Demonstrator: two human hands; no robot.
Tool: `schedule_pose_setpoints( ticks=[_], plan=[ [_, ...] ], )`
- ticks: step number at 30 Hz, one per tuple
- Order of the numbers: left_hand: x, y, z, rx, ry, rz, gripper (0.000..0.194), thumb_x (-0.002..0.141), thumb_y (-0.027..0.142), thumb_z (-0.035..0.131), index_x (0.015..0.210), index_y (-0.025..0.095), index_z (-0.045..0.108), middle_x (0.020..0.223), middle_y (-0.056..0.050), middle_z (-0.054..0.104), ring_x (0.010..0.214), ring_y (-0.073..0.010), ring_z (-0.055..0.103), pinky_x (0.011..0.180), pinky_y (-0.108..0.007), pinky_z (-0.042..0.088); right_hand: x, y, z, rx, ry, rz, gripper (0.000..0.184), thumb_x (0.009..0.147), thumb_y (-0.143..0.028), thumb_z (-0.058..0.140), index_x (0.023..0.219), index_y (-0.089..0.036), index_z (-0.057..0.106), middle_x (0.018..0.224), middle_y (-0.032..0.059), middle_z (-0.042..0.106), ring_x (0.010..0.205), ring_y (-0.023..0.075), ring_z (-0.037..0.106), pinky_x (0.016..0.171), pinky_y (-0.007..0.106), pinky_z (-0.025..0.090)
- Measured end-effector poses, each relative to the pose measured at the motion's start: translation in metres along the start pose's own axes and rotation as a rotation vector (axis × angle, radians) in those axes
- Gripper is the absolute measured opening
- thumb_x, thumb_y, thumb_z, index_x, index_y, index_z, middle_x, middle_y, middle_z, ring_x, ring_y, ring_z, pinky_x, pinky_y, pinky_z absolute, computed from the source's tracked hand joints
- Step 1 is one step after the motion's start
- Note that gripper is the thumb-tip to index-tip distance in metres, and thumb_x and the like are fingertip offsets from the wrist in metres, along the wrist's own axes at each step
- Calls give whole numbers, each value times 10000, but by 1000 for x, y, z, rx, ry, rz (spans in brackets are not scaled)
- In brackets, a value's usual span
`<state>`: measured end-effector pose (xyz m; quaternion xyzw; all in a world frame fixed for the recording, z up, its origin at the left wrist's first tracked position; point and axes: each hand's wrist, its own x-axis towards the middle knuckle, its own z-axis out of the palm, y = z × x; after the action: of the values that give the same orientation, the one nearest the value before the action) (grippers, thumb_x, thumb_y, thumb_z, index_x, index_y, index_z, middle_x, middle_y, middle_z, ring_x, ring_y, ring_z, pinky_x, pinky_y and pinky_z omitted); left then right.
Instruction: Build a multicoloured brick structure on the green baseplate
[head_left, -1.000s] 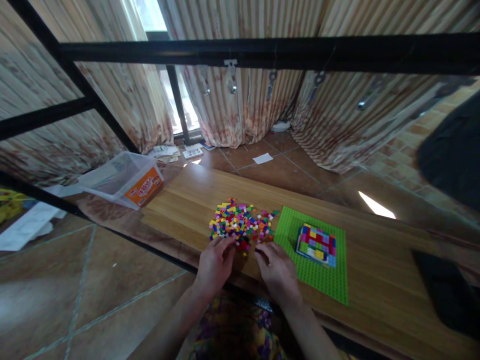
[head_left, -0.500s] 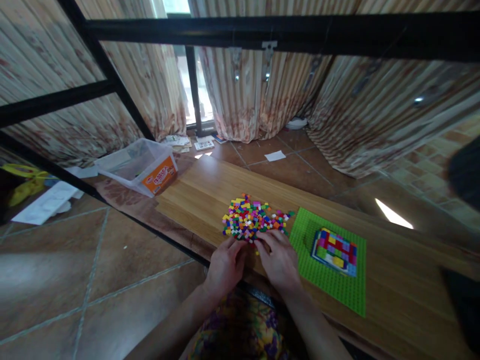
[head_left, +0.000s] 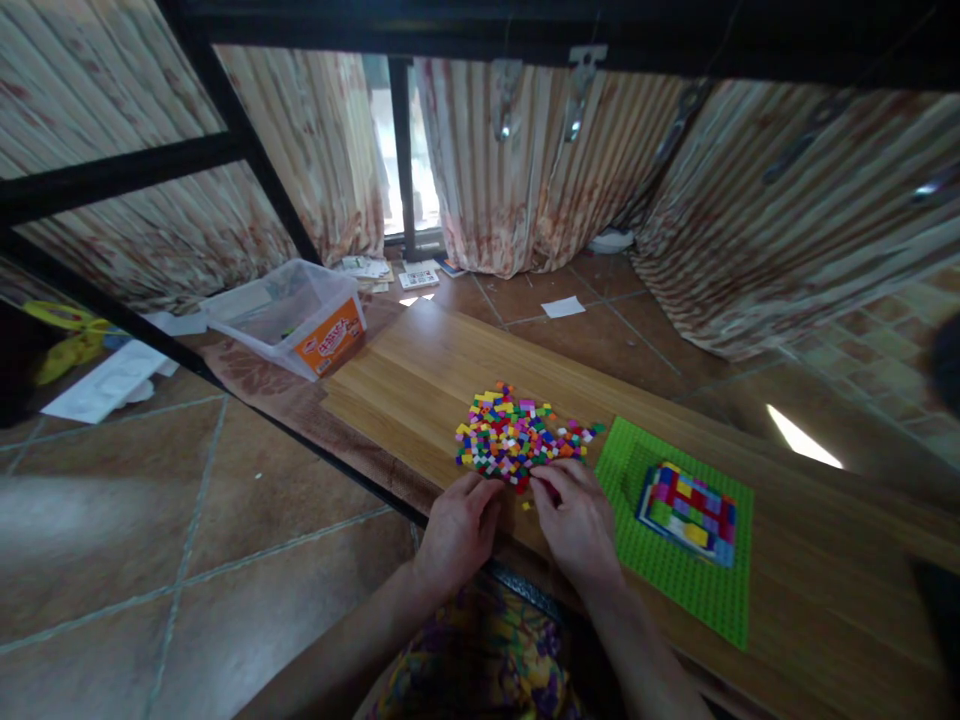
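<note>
A heap of small toy bricks (head_left: 499, 435) in many colours lies on the wooden board. My left hand (head_left: 457, 525) is at the near edge of the heap, fingers curled and pressed together; whatever they may hold is hidden. At the heap's near right edge, my right hand (head_left: 576, 515) has thumb and forefinger bent in a pinch, with red bricks close to the tips. I cannot make out what it grips. To its right lies a green studded baseplate (head_left: 660, 590), bearing a low block of multicoloured bricks (head_left: 694, 515).
A clear plastic bin (head_left: 262, 335) with an orange label stands at the board's far left end. Black metal rails (head_left: 202, 370) run along the left and overhead. Paper (head_left: 562, 307) lies on the tiled floor beyond the wooden board (head_left: 420, 350).
The view has shifted slightly, so the scene sits a little further right. My left hand's fingers have drawn closer together, and my right hand stays by the heap's edge.
</note>
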<state>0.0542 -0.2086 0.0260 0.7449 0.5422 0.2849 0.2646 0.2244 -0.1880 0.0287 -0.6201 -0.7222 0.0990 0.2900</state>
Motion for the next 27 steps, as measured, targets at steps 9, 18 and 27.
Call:
schedule_pose_setpoints(
  ticks=[9,18,27],
  plan=[
    [10,-21,-24,71,247,-220,190,859,148,527,1022,180,618,931,-51,617,839,-167,603,754,-285,497,1,0,4,-22,6,58,218,897,-236,494,873,-208,708,902,61,654,866,194,574,787,318,440],
    [21,-26,-26,239,168,-262,135,879,220,513,923,191,637,907,-48,626,805,-180,621,719,-290,481,-11,-7,-4,118,78,33,211,914,-242,486,884,-211,692,915,69,662,878,187,588,822,321,467],
    [11,10,-21,-631,-217,-492,265,754,429,652,793,167,655,632,19,574,552,-102,482,531,-217,374,-43,-26,-26,364,2,9,204,907,-230,526,1044,-246,676,982,57,671,915,164,631,806,283,520]
  ],
)
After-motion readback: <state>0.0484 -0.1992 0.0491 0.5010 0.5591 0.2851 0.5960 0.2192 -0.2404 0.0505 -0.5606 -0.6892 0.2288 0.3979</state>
